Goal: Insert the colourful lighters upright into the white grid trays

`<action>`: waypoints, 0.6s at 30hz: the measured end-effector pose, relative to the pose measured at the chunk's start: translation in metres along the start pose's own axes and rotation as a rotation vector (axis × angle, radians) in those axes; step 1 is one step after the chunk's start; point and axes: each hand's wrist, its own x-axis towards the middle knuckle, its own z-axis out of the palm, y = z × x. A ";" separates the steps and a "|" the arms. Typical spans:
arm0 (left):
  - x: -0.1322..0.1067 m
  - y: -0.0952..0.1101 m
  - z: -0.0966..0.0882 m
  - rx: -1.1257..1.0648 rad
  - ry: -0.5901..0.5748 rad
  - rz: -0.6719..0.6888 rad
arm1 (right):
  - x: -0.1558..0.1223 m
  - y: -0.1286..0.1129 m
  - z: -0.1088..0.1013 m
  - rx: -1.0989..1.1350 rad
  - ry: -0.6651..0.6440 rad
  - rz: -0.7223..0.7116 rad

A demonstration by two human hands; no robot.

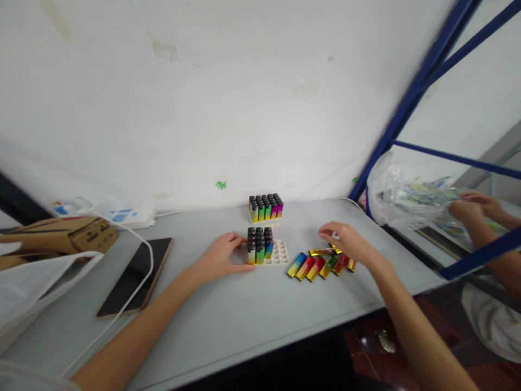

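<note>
A white tray with round holes (280, 253) sits on the grey table, its left part filled with upright black-topped lighters (260, 248) in gradient colours. My left hand (222, 255) grips the tray's left side, fingers behind and thumb along the front corner. To the right lie several shiny lighter-shaped pieces (315, 269) in blue, red, green and gold, side by side with a gold one (321, 252) across their far ends. My right hand (342, 239) hovers over the far right of this pile, fingers bent and a little apart; its palm side is partly hidden.
Against the wall stands a second tray full of lighters (266, 209). At left are a dark tablet (138, 277), a white cable (151, 255), a cardboard box (91, 234) and a white bag (28, 304). A blue metal frame (401, 119) rises at right; beyond it, another person's hands (472, 209) are near clear plastic bags.
</note>
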 end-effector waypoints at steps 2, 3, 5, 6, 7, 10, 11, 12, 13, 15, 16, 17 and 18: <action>0.000 0.000 -0.001 0.000 -0.010 0.004 | -0.015 0.037 -0.018 -0.032 -0.041 0.048; 0.000 0.000 -0.001 -0.002 -0.012 0.007 | -0.022 0.052 -0.024 -0.029 -0.076 0.059; 0.001 -0.001 -0.001 -0.011 -0.005 0.012 | -0.033 0.069 -0.030 0.000 -0.139 0.080; 0.001 -0.001 0.000 -0.016 0.001 0.014 | -0.038 0.073 -0.029 0.014 -0.140 0.100; 0.001 -0.002 0.000 -0.018 0.007 0.017 | -0.041 0.073 -0.026 0.028 -0.125 0.122; 0.002 -0.005 0.002 -0.013 0.023 0.032 | -0.044 0.064 -0.012 0.079 -0.037 0.154; 0.001 -0.005 0.002 -0.010 0.024 0.035 | -0.043 0.059 -0.007 0.098 -0.020 0.142; 0.001 -0.005 0.002 -0.005 0.027 0.035 | -0.040 0.054 -0.003 0.110 -0.008 0.126; 0.001 -0.005 0.002 -0.003 0.029 0.031 | -0.037 0.049 0.001 0.112 0.005 0.115; 0.000 -0.003 0.001 0.005 0.027 0.022 | -0.027 0.037 0.005 0.106 0.039 0.113; 0.000 -0.002 0.000 0.008 0.028 0.023 | -0.020 0.030 0.006 0.114 0.068 0.122; 0.000 -0.002 0.000 0.012 0.026 0.021 | -0.013 0.023 0.007 0.140 0.107 0.130; -0.001 -0.001 -0.001 0.014 0.027 0.018 | -0.005 0.015 0.008 0.187 0.153 0.135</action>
